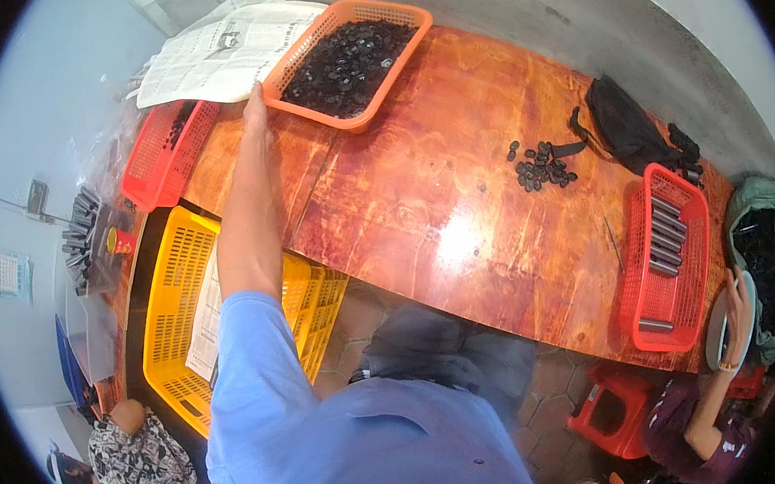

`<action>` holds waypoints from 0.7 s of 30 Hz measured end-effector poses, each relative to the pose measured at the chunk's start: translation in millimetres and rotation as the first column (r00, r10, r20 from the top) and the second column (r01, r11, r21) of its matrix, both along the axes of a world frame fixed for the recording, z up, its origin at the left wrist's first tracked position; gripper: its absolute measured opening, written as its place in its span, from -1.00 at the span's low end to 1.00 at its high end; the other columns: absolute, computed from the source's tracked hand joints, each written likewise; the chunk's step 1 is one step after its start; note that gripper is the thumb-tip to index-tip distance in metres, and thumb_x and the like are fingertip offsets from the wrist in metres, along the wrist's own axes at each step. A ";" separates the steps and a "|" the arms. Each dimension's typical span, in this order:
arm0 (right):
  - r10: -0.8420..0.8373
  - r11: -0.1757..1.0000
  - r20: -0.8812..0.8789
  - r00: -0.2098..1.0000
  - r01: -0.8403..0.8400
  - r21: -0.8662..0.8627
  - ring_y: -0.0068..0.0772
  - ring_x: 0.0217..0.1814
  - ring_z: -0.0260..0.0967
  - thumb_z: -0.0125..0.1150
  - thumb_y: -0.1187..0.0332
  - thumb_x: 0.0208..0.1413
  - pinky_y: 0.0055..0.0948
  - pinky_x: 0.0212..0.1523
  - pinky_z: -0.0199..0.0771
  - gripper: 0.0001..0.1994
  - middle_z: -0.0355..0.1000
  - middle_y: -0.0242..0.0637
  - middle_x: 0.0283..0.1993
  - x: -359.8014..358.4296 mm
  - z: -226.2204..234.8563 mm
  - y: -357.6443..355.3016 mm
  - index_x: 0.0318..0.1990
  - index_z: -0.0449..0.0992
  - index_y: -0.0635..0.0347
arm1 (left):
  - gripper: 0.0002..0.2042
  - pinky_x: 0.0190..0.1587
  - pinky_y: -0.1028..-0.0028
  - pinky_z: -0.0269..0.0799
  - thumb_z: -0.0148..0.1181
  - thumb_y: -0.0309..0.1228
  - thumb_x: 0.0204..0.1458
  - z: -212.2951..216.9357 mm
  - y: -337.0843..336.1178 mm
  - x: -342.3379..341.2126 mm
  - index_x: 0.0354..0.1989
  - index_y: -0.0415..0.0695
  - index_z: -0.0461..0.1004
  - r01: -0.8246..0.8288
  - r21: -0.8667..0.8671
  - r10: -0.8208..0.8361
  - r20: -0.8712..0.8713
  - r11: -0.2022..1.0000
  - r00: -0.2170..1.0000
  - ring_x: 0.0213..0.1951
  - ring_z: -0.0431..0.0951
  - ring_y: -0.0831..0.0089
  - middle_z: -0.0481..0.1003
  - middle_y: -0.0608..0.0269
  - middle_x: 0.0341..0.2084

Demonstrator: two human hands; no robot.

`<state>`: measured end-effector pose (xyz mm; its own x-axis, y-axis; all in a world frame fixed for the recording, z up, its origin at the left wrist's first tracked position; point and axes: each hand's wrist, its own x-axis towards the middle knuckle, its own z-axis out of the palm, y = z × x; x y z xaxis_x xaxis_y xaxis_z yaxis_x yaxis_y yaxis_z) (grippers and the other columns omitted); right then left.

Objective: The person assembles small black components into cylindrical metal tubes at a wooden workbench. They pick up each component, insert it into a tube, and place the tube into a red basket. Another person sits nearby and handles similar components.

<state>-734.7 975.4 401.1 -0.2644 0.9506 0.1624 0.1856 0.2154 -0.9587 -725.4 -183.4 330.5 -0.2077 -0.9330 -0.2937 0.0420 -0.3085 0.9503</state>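
Orange basket (328, 121) set on the table (403, 213); its near-left corner is touched by the left hand (256, 107). Whether fingers are closed on the rim cannot be told, finger detail being obscured. Right hand out of view. Small black pieces (346, 68) heaped inside.

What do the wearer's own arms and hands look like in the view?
The left arm wears a plain blue short sleeve ending near the elbow, matching the blue shirt. The forearm and left hand are bare: no glove, watch or cable shows. The right hand is out of view.
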 end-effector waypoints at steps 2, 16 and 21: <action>0.013 1.000 -0.008 1.000 -0.013 -0.014 0.09 0.19 0.42 0.10 -0.02 0.34 -0.01 0.22 0.49 -0.36 0.31 0.03 0.40 -3.4 -7.3 -0.1 0.39 0.34 0.28 | -0.45 -0.09 0.11 0.44 0.02 0.14 0.31 4.9 -4.8 2.8 0.19 -0.08 0.44 0.008 -0.002 -0.008 0.002 1.000 1.000 -0.04 0.48 0.18 0.51 0.14 -0.02; -0.049 0.969 -0.133 0.990 0.015 -0.247 0.05 0.18 0.43 0.09 -0.05 0.36 -0.09 0.18 0.54 -0.34 0.33 0.04 0.37 5.9 4.4 149.5 0.40 0.32 0.29 | -0.07 -0.13 0.15 0.62 0.39 -0.15 0.14 -41.7 -164.1 97.1 0.49 -0.45 -0.02 -0.183 -0.476 0.280 0.140 0.860 0.950 -0.08 0.63 0.13 0.42 -0.28 0.18; -0.101 0.948 -0.239 0.966 0.021 -0.317 0.04 0.17 0.44 0.09 -0.07 0.37 -0.11 0.17 0.55 -0.33 0.34 0.04 0.36 86.3 19.1 180.9 0.40 0.31 0.29 | -0.07 0.14 0.18 0.51 0.29 -0.09 0.18 -19.7 -89.8 12.1 0.49 -0.51 -0.06 -0.050 -0.377 0.129 0.189 0.925 0.973 0.23 0.47 0.04 0.32 -0.27 0.31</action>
